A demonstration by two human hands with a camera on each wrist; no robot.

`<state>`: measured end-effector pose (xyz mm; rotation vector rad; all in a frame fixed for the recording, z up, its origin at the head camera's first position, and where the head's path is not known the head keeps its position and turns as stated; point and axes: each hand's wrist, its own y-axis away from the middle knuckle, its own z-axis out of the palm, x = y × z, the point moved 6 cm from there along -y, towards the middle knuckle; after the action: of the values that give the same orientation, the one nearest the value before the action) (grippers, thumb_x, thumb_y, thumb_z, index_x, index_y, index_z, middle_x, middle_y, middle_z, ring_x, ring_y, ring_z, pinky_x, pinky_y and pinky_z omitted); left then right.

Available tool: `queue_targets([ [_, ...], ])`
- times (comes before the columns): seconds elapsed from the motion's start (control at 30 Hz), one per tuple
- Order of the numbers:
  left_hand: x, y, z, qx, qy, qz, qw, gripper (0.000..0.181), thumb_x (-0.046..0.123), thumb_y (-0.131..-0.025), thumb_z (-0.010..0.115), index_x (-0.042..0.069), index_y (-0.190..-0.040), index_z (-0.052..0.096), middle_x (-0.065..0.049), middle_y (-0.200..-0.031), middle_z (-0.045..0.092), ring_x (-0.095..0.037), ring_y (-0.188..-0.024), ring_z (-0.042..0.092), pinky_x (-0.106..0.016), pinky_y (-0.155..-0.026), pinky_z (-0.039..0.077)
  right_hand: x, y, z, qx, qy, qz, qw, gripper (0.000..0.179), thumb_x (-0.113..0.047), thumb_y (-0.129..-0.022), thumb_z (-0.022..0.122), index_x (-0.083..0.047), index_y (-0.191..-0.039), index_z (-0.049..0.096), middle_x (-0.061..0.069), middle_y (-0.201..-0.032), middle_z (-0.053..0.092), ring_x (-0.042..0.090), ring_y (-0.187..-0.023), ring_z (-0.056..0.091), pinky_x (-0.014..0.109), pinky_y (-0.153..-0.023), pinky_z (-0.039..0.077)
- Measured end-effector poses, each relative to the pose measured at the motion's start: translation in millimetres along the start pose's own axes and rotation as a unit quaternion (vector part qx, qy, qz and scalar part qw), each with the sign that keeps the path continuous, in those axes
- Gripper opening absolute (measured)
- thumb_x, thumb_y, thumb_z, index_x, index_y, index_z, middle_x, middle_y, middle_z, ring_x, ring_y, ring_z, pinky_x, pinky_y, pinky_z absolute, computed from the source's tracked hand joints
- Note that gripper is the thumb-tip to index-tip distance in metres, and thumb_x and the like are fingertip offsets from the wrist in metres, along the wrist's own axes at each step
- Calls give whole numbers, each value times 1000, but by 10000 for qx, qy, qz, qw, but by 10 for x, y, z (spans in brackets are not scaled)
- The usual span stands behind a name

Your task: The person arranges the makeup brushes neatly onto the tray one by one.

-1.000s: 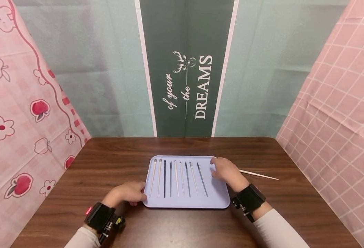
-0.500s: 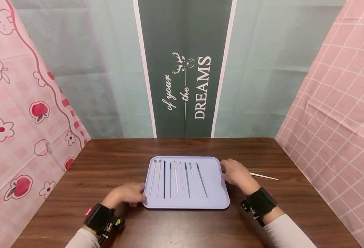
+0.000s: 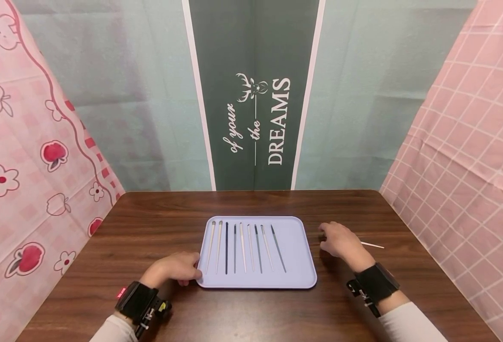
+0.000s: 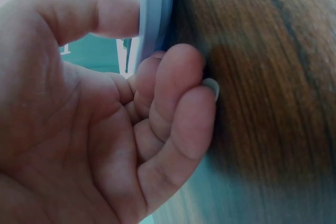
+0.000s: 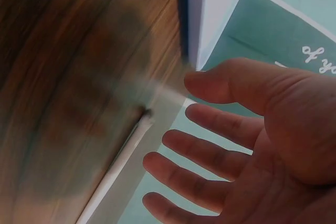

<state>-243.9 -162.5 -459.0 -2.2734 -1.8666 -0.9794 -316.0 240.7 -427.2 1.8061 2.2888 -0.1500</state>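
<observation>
A lavender tray lies on the table with several slim makeup brushes side by side on it, among them a black brush and a grey-blue brush. My left hand holds the tray's left rim near the front corner. In the left wrist view the thumb is against the rim and the other fingers curl below it. My right hand hovers right of the tray, holding nothing, its fingers spread apart. Beneath it lies a pale brush with a dark tip, partly hidden by the hand in the head view.
The dark wood table runs back to a green curtain printed with lettering. Pink fabric hangs at both sides. Each wrist wears a black strap with a small camera.
My right hand has moved right, from above the tray's right part to over the pale brush on the table, covering more of it. The left hand has stayed at the rim.
</observation>
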Motion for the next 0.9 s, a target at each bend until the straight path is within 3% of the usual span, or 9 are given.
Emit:
queue_targets([
  [0.7,8,-2,-4,9,46,125,9999,16,12,-79,68,10,-81,53,-4,-62,58,-16,-53,58,-30,-49,51,459,120,-87,176,114,76,9998,34,-6,-77,71,3,-109,65,23,-103,65,44,-101,63,55,-81,52],
  [0.9,8,1,-9,35,47,103,9999,16,12,-79,68,10,-81,52,-5,-62,59,-17,-52,58,-30,-49,51,597,137,-80,46,59,195,9998,36,-4,-78,68,5,-113,65,26,-107,64,45,-104,61,54,-81,52],
])
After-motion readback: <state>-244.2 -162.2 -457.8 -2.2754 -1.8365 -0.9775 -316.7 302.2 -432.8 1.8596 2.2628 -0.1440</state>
